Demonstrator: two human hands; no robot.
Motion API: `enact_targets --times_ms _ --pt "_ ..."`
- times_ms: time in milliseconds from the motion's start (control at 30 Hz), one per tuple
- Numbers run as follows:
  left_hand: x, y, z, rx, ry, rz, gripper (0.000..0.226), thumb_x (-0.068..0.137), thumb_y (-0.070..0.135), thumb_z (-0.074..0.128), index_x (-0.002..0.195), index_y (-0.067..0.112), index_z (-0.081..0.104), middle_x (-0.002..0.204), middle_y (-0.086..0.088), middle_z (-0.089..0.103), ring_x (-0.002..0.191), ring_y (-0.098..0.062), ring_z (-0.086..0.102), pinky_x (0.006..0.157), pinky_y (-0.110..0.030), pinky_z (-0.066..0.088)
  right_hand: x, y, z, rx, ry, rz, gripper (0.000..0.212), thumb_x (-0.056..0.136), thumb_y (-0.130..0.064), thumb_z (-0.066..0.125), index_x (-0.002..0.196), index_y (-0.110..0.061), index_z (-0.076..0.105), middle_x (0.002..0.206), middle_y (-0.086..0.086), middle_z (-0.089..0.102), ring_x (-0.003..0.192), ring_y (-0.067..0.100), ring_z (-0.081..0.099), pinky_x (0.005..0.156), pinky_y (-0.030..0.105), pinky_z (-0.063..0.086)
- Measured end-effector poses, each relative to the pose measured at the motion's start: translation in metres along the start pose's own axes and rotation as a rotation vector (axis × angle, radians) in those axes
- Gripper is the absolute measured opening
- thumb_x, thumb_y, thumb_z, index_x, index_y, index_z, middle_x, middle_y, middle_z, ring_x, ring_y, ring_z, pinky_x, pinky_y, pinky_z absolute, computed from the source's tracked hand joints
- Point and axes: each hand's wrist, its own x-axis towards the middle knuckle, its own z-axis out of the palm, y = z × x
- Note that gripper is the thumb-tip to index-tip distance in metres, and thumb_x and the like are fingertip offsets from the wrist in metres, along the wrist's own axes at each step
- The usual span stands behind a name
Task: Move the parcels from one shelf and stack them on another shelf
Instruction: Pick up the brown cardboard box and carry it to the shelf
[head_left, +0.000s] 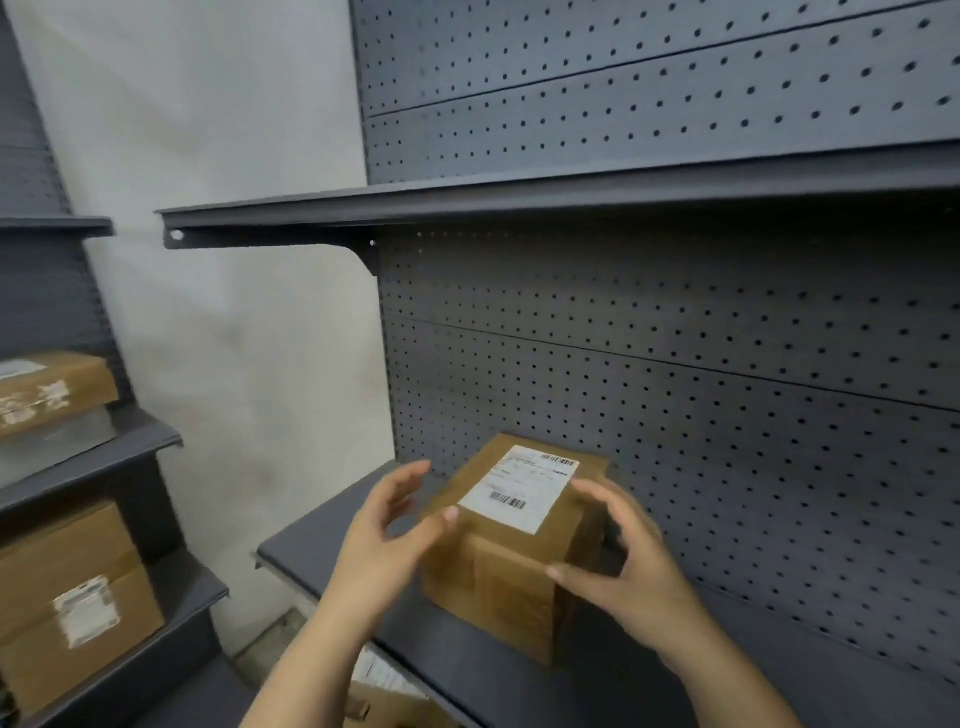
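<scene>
Brown labelled parcel (511, 545) resting on the right-hand shelf (322, 551), near its left end; left hand (387, 540) and right hand (626, 564) flank it, fingers spread, barely touching.

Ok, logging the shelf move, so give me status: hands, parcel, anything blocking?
Left hand and right hand open, flanking the brown cardboard parcel. Parcel sits on dark grey metal shelf, white label up. Nothing blocking.
</scene>
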Motion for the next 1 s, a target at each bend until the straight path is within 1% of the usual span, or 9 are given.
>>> enact_targets --times_ms 167,333,433,567,633,733,800,867,1000 --pt "0.060 -0.039 -0.002 -0.003 -0.149 -0.045 0.047 0.077 0.029 0.080 0.115 0.047 0.058 0.131 0.017 0.056 0.126 -0.013 0.050 0.106 -0.036 0.041 0.016 0.013 0.034 -0.080 0.077 0.140 0.085 0.066 -0.038 0.089 0.127 -0.065 0.036 0.154 -0.029 0.010 0.146 0.002 0.004 0.120 0.040 0.015" --pt "0.097 -0.058 0.004 0.008 -0.312 -0.043 0.049 0.079 0.029 0.078 0.120 0.045 0.055 0.131 0.019 0.052 0.127 -0.012 0.046 0.103 -0.035 0.041 0.025 0.020 0.061 -0.065 0.183 0.183 0.089 0.057 -0.045 0.090 0.127 -0.067 0.040 0.160 -0.022 0.007 0.149 0.006 0.008 0.122 0.044 0.022" --pt "0.110 -0.070 0.010 -0.032 -0.393 -0.069 0.047 0.080 0.030 0.078 0.115 0.052 0.056 0.124 0.027 0.054 0.123 -0.006 0.049 0.096 -0.030 0.043 0.024 0.022 0.069 -0.064 0.212 0.183 0.093 0.053 -0.046 0.091 0.127 -0.067 0.040 0.159 -0.027 0.002 0.148 0.001 0.009 0.120 0.035 0.022" --pt "0.116 -0.080 0.016 -0.119 -0.478 -0.147 0.049 0.081 0.030 0.076 0.120 0.054 0.057 0.126 0.024 0.057 0.124 -0.007 0.051 0.106 -0.039 0.043 0.023 0.022 0.072 -0.010 0.229 0.231 0.092 0.048 -0.049 0.090 0.125 -0.066 0.042 0.159 -0.027 0.001 0.146 -0.011 0.000 0.113 0.023 0.021" --pt "0.114 -0.080 0.017 -0.142 -0.510 -0.167 0.049 0.086 0.029 0.071 0.124 0.054 0.055 0.132 0.024 0.053 0.127 -0.008 0.047 0.110 -0.041 0.040 0.022 0.023 0.075 0.012 0.220 0.253 0.090 0.047 -0.046 0.090 0.124 -0.062 0.046 0.160 -0.024 0.003 0.146 -0.012 -0.001 0.113 0.024 0.021" --pt "0.113 -0.081 0.018 -0.152 -0.536 -0.156 0.047 0.087 0.032 0.069 0.121 0.060 0.053 0.141 0.021 0.047 0.133 -0.010 0.041 0.113 -0.046 0.036 0.021 0.028 0.080 0.055 0.248 0.270 0.094 0.047 -0.037 0.094 0.126 -0.057 0.047 0.161 -0.023 0.007 0.149 -0.003 0.013 0.120 0.032 0.026" --pt "0.112 -0.080 0.019 -0.174 -0.536 -0.155 0.045 0.087 0.031 0.069 0.119 0.059 0.055 0.139 0.022 0.048 0.132 -0.011 0.043 0.112 -0.045 0.037 0.021 0.032 0.082 0.080 0.268 0.274 0.097 0.047 -0.034 0.095 0.129 -0.054 0.048 0.161 -0.021 0.011 0.148 0.007 0.025 0.119 0.042 0.031" --pt "0.112 -0.080 0.020 -0.191 -0.536 -0.151 0.042 0.087 0.029 0.068 0.117 0.056 0.057 0.133 0.025 0.051 0.129 -0.010 0.044 0.110 -0.042 0.038 0.022 0.034 0.083 0.079 0.273 0.267 0.097 0.048 -0.033 0.096 0.130 -0.051 0.048 0.160 -0.018 0.016 0.147 0.011 0.029 0.118 0.046 0.033" --pt "0.112 -0.077 0.022 -0.210 -0.543 -0.122 0.040 0.088 0.020 0.067 0.113 0.051 0.061 0.124 0.031 0.052 0.125 -0.009 0.045 0.100 -0.032 0.038 0.022 0.030 0.082 0.079 0.271 0.242 0.088 0.050 -0.030 0.095 0.125 -0.048 0.053 0.160 -0.020 0.016 0.146 -0.001 0.025 0.116 0.027 0.032"
